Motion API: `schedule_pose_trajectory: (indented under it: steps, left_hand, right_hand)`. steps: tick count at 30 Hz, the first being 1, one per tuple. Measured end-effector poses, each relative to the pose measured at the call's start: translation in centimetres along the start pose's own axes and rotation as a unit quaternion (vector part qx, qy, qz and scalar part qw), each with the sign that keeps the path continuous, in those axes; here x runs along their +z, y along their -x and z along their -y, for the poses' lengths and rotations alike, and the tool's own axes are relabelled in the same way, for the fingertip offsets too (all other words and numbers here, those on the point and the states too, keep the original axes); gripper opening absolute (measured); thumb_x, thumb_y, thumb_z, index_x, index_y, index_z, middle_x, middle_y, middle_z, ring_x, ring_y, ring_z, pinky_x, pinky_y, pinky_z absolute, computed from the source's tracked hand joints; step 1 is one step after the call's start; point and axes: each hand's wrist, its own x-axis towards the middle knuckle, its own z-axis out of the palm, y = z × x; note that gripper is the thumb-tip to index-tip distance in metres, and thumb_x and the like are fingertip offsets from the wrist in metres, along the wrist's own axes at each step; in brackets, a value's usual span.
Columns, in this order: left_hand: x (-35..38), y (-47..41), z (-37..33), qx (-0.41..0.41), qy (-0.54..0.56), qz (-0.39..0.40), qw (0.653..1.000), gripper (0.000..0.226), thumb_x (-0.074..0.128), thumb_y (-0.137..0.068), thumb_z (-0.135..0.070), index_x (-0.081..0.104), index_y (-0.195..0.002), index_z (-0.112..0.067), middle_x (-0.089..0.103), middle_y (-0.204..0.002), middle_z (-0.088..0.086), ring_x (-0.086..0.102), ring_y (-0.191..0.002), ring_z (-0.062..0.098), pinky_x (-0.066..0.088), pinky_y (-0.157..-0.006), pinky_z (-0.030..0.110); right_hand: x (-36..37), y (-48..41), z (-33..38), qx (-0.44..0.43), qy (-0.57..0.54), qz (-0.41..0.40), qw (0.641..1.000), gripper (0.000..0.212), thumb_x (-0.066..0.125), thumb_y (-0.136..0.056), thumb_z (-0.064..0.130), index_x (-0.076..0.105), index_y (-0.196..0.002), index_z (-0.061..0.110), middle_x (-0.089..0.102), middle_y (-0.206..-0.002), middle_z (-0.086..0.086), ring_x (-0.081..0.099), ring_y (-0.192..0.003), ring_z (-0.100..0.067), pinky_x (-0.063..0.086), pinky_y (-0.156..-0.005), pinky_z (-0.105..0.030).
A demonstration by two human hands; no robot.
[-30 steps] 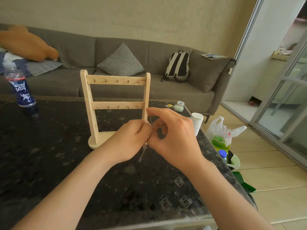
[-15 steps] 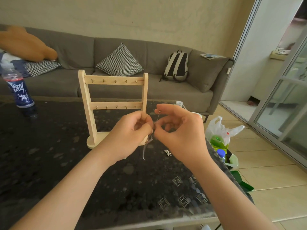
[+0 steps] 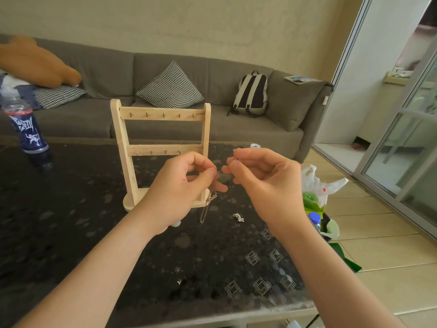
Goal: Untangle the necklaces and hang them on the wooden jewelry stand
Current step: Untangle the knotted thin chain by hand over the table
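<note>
The left hand's [image 3: 182,185] grip is pinching a tangled necklace [image 3: 208,202], which is dangling in front of the wooden jewelry stand [image 3: 160,116] on the table [image 3: 71,233]. The right hand's [image 3: 262,183] grip is pinching its thin strand. A small chain clump [image 3: 238,217] is lying on the table nearby. A white plastic bag [image 3: 316,185] beside the table is holding green items.

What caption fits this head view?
Left hand and right hand pinch a necklace in front of the wooden stand.
</note>
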Motion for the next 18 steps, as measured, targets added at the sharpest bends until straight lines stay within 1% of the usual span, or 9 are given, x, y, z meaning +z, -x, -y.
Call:
schedule_pose_trajectory:
  steps: [4, 9, 14, 16, 18]
  left_hand:
    - [0.10, 0.08, -0.23, -0.002, -0.010, 0.002, 1.000, 0.006, 0.064, -0.105, -0.018, 0.067, -0.110, -0.016, 0.077, -0.098, -0.011, 0.080, -0.086, 0.011, 0.059, -0.096, 0.039]
    - [0.06, 0.16, -0.25, -0.004, -0.021, 0.014, 1.000, 0.006, 0.063, -0.106, -0.017, 0.067, -0.111, -0.017, 0.077, -0.100, -0.002, 0.081, -0.083, 0.014, 0.061, -0.092, 0.038]
    - [0.12, 0.10, -0.18, -0.001, -0.042, 0.020, 0.999, 0.007, 0.065, -0.104, -0.019, 0.070, -0.109, -0.020, 0.078, -0.095, -0.002, 0.080, -0.082, 0.010, 0.059, -0.088, 0.027]
    - [0.11, 0.11, -0.11, -0.001, -0.050, 0.017, 0.999, 0.007, 0.065, -0.104, -0.019, 0.070, -0.109, -0.021, 0.078, -0.095, -0.002, 0.080, -0.084, 0.009, 0.057, -0.090, 0.028]
    - [0.11, 0.09, -0.05, -0.006, -0.045, 0.012, 0.999, 0.008, 0.065, -0.105, -0.018, 0.070, -0.109, -0.022, 0.077, -0.096, -0.001, 0.080, -0.083, 0.011, 0.059, -0.093, 0.033]
  right_hand:
    - [-0.21, 0.01, 0.14, -0.007, 0.016, 0.009, 1.000, 0.019, 0.079, -0.092, -0.001, 0.075, -0.108, 0.008, 0.082, -0.096, -0.006, 0.081, -0.088, -0.021, 0.062, -0.074, -0.027]
    - [-0.30, -0.09, -0.02, -0.027, 0.050, 0.024, 0.998, 0.022, 0.079, -0.092, -0.003, 0.075, -0.108, 0.011, 0.081, -0.097, -0.005, 0.081, -0.088, -0.019, 0.062, -0.076, -0.028]
    - [-0.06, -0.16, -0.17, -0.059, 0.103, 0.025, 0.993, 0.017, 0.080, -0.092, 0.000, 0.077, -0.104, 0.012, 0.082, -0.094, 0.001, 0.080, -0.086, -0.014, 0.061, -0.076, -0.025]
    - [0.01, -0.10, -0.16, -0.063, 0.105, 0.020, 0.992, 0.015, 0.079, -0.093, 0.000, 0.077, -0.103, 0.011, 0.081, -0.093, 0.001, 0.080, -0.086, -0.015, 0.061, -0.076, -0.026]
    - [0.01, -0.09, -0.07, -0.066, 0.105, 0.014, 0.992, 0.014, 0.078, -0.094, 0.001, 0.076, -0.103, 0.010, 0.081, -0.091, 0.001, 0.080, -0.085, -0.015, 0.062, -0.076, -0.028]
